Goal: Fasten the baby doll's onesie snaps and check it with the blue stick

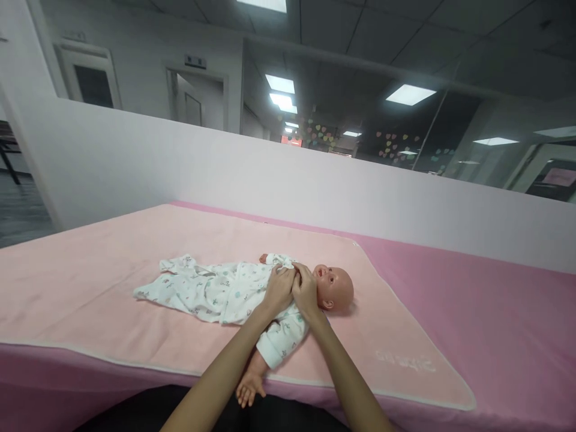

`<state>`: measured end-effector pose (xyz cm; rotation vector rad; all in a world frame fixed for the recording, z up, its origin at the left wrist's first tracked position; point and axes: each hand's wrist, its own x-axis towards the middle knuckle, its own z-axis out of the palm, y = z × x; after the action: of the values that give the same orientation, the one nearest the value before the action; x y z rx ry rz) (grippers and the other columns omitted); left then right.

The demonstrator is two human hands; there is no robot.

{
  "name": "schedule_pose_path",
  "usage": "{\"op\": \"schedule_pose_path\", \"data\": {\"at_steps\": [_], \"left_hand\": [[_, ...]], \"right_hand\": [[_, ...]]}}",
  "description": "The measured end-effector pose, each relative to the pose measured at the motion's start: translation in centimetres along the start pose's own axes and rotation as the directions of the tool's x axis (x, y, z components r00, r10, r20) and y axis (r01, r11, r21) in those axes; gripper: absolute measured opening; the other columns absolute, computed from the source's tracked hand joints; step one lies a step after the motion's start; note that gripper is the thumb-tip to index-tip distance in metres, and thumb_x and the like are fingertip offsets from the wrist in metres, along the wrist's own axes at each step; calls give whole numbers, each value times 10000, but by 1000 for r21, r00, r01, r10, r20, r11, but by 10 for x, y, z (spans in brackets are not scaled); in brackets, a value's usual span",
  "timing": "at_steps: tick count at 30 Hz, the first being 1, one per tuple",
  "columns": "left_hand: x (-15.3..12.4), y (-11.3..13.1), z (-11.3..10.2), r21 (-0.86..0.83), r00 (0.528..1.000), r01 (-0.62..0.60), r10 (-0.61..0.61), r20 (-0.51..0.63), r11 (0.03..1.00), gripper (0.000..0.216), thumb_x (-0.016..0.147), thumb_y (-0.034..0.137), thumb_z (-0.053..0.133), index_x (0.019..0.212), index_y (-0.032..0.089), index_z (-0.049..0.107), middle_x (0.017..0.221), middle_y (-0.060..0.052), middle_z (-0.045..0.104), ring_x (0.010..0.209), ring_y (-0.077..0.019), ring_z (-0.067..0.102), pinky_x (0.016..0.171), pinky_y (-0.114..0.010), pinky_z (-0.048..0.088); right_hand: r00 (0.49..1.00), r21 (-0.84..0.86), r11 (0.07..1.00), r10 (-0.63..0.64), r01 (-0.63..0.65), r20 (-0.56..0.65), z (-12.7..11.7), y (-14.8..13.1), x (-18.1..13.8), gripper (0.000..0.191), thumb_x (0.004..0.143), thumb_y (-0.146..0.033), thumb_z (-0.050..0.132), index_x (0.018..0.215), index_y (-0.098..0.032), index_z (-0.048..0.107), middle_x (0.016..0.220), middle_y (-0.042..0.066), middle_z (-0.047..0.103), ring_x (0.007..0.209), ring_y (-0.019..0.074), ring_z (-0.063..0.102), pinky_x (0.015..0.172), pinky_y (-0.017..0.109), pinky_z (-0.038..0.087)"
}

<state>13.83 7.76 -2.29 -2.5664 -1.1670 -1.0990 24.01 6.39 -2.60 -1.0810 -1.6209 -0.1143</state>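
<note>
A baby doll (338,289) lies on its back, its head to the right and its feet end to the left. It wears a white baby romper (211,294) with small printed figures. At the upper chest, just below the doll's chin, my left hand (281,287) is closed on the romper's front. Right beside it and touching it, my right hand (306,289) pinches the same cloth near the neckline. My fingers cover the exact spot they grip. One doll hand (251,387) reaches over the near table edge from its sleeve.
A light pink mat (112,258) with a pale border lies under the doll, on a darker pink cover (495,312). Behind it runs a low white wall (270,180) with glass above. Dark clothing on my lap (148,408) shows below the near edge.
</note>
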Motion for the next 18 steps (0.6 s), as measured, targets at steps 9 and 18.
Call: {"op": "schedule_pose_path", "data": {"at_steps": [9, 18], "left_hand": [[-1, 1, 1, -74, 995, 104, -104, 3, 992, 183, 797, 160, 387, 897, 178, 540, 843, -45, 627, 838, -199, 531, 873, -378, 310], [0, 1, 0, -197, 976, 208, -218, -26, 958, 199, 800, 175, 383, 841, 202, 576, 850, -18, 646, 820, -181, 543, 792, -327, 356]], "right_hand": [[995, 91, 993, 74, -80, 66, 8, 17, -11, 392, 724, -82, 348, 1034, -161, 575, 990, 77, 629, 931, 185, 561, 840, 329, 448], [998, 47, 997, 58, -60, 36, 7, 11, -15, 424, 733, -53, 323, 1082, -144, 547, 1043, 89, 607, 977, 179, 540, 879, 321, 428]]}}
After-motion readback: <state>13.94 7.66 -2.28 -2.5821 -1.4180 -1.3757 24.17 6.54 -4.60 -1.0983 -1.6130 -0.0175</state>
